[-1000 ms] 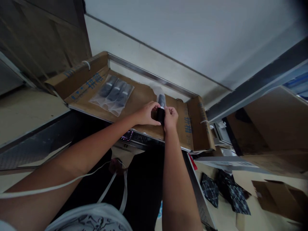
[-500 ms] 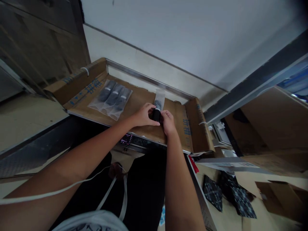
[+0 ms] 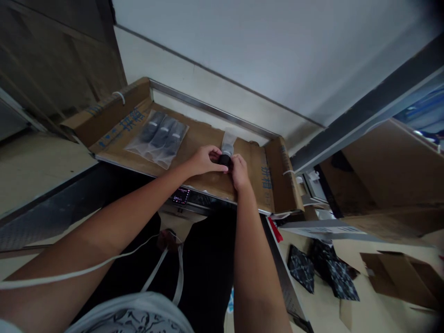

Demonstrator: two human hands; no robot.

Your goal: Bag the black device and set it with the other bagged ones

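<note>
Both hands meet over a flattened cardboard sheet (image 3: pixel 201 138) on a metal-edged table. My left hand (image 3: pixel 204 160) and my right hand (image 3: pixel 238 170) grip a small black rolled item (image 3: pixel 225 159) between them. Its far end sits inside a clear plastic bag (image 3: pixel 229 140) that lies on the cardboard beyond my fingers. To the left, several dark rolled items in clear bags (image 3: pixel 160 136) lie side by side on the cardboard.
Cardboard flaps (image 3: pixel 282 175) with blue print rise at both ends of the sheet. A small display (image 3: pixel 180 196) glows under the table edge. Dark patterned pieces (image 3: pixel 322 270) and flat cardboard (image 3: pixel 398 273) lie on the floor at right. A white wall stands behind.
The black item has gone deeper into the clear bag, with less of it showing between my hands. Both hands have shifted slightly away from me along the cardboard.
</note>
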